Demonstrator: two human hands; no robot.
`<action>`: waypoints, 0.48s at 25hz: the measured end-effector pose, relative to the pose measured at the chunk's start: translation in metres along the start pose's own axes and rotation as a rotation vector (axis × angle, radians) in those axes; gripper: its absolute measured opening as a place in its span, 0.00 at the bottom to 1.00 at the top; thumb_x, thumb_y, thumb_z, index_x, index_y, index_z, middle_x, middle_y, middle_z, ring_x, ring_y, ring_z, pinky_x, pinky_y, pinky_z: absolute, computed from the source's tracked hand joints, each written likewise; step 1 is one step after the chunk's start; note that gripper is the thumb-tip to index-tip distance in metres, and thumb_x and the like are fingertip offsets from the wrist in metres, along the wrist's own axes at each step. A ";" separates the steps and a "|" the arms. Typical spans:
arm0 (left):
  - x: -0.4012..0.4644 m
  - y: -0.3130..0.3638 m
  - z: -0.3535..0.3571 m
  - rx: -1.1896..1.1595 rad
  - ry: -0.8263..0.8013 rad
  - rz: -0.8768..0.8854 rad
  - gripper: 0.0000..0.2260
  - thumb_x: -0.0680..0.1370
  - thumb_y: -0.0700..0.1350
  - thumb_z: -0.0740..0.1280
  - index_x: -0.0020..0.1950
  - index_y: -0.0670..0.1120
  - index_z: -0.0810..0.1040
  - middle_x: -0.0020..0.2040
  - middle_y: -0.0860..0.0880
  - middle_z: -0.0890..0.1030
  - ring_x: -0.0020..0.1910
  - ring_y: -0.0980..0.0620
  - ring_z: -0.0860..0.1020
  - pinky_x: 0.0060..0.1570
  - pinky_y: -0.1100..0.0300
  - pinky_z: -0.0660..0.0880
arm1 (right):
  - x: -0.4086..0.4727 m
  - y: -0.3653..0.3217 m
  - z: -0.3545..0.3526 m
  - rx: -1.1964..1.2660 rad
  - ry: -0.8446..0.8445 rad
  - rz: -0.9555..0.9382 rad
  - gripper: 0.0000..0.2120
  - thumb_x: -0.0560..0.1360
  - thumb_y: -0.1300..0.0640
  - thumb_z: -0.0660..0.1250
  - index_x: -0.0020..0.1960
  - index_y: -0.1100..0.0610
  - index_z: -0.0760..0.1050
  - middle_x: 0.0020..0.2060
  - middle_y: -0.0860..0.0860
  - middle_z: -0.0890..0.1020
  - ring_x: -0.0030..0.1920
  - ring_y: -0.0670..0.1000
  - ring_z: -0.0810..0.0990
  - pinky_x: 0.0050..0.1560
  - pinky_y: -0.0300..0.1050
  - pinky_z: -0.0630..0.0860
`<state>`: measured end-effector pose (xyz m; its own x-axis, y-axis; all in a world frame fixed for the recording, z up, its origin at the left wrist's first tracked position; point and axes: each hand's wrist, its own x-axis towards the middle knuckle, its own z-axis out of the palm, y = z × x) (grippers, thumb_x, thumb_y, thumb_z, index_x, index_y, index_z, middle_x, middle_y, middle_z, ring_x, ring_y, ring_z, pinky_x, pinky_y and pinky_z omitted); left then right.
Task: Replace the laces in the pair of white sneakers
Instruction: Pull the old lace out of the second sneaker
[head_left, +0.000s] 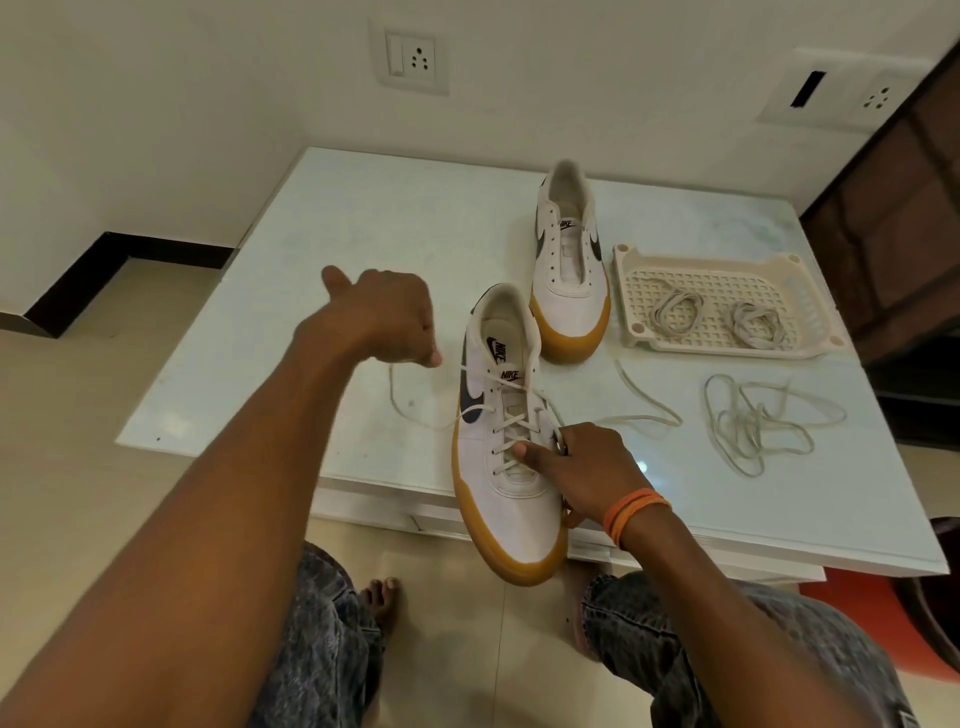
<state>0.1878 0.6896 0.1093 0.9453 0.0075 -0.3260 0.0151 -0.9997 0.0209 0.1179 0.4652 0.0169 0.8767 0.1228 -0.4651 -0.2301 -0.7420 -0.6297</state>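
pinching the soft, floppy lace (415, 410), the left hand (384, 317) pulls it sideways; take it near its tip. right hand (582, 467) grips the light near sneaker (514, 499) at the table (322, 260) edge.

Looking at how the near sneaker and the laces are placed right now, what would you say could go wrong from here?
1. The near sneaker overhangs the table edge, steadied only by the right hand; a hard pull by the left hand on the lace might tip it off.
2. The loose tangled lace beside it may knot further or be mistaken for one from the tray.
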 end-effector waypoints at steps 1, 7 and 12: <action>0.000 -0.010 0.002 0.026 -0.059 -0.078 0.11 0.71 0.56 0.74 0.43 0.49 0.82 0.45 0.52 0.80 0.55 0.45 0.74 0.60 0.41 0.58 | 0.000 -0.001 0.000 0.014 -0.003 0.012 0.25 0.71 0.37 0.69 0.45 0.61 0.77 0.39 0.57 0.82 0.36 0.58 0.83 0.36 0.55 0.82; 0.006 0.028 0.024 -0.260 0.108 0.222 0.12 0.74 0.46 0.72 0.55 0.46 0.79 0.53 0.48 0.76 0.51 0.49 0.76 0.54 0.53 0.74 | 0.001 -0.001 0.000 0.005 -0.004 0.028 0.24 0.71 0.37 0.69 0.44 0.60 0.77 0.40 0.57 0.82 0.37 0.58 0.83 0.37 0.56 0.83; 0.011 0.061 0.049 -0.276 -0.014 0.349 0.03 0.74 0.42 0.72 0.45 0.43 0.82 0.40 0.48 0.82 0.39 0.50 0.81 0.45 0.54 0.80 | 0.003 0.002 0.000 -0.013 0.028 0.011 0.25 0.70 0.36 0.69 0.42 0.60 0.77 0.38 0.57 0.82 0.38 0.58 0.82 0.43 0.58 0.82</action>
<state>0.1836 0.6271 0.0608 0.9046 -0.3320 -0.2674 -0.2165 -0.8981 0.3828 0.1201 0.4645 0.0141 0.8855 0.0963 -0.4546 -0.2347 -0.7516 -0.6164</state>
